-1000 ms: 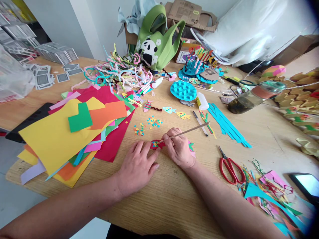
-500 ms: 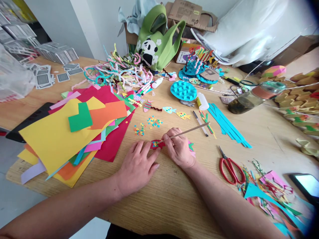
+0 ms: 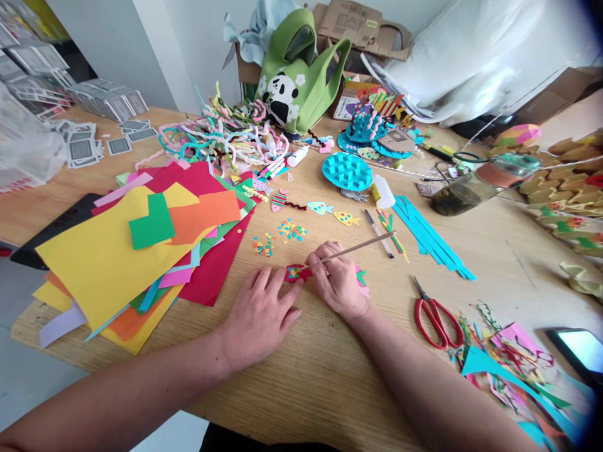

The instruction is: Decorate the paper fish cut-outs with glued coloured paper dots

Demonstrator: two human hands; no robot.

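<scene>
Between my hands on the wooden table lies a red paper fish [image 3: 293, 273] with small coloured pieces on it. My left hand [image 3: 264, 307] rests palm down, fingers spread, its index fingertip at the fish's lower edge. A thin wooden stick [image 3: 358, 246] is pinched in my right hand [image 3: 336, 279], its tip touching the coloured pieces. That hand covers part of the fish. Just beyond are small piles of paper confetti [image 3: 292, 230]. Finished-looking paper fish, one pale blue [image 3: 320, 207] and one yellow [image 3: 346, 218], lie farther back.
Coloured paper sheets [image 3: 108, 263] are heaped at left. Red-handled scissors [image 3: 438, 320] and paper scraps [image 3: 513, 358] lie at right, near a phone [image 3: 579, 351]. Blue strips [image 3: 428, 235], a glue bottle [image 3: 382, 192], a glass jar [image 3: 485, 185], pipe cleaners [image 3: 226, 135] and a green panda bag [image 3: 296, 75] stand behind.
Hardly anything differs. The stick in my right hand has shifted very slightly; my left hand stays in place on the fish's edge.
</scene>
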